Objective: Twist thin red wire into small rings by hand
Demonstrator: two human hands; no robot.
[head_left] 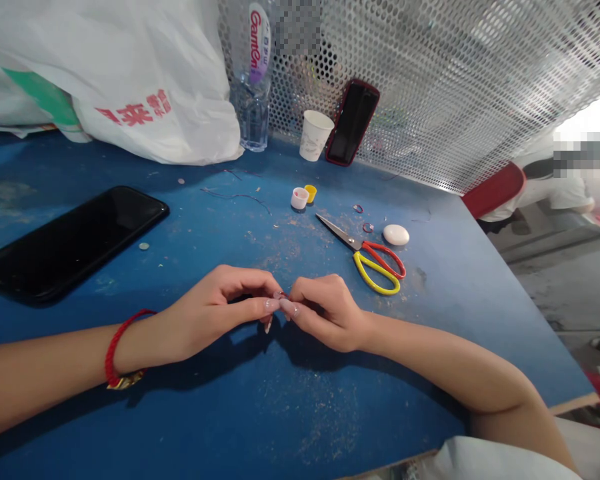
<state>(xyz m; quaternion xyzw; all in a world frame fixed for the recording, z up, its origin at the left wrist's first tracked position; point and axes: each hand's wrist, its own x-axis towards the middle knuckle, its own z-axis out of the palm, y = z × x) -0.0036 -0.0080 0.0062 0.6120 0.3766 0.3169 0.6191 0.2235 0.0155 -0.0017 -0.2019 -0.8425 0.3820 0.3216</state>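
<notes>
My left hand (205, 310) and my right hand (327, 310) meet over the blue table (290, 427), thumbs and fingertips pinched together. Between the fingertips shows a bit of a small red cord (283, 295), gripped from both sides; most of it is hidden. To the right of the hands lie scissors (357, 247) with one red and one yellow handle, blades slightly apart. Two small red cord rings (359, 209) rest beyond the scissors, close to a white oval object (396, 235). A white cap (299, 198) and a yellow cap (311, 193) stand farther back.
At left lies a black phone (75, 240); another phone (353, 123) leans on the perforated metal screen (420, 87). A paper cup (315, 135), a water bottle (254, 100) and a white plastic bag (165, 80) stand at the back. Loose threads (237, 196) lie on the table. A person (545, 180) is at far right.
</notes>
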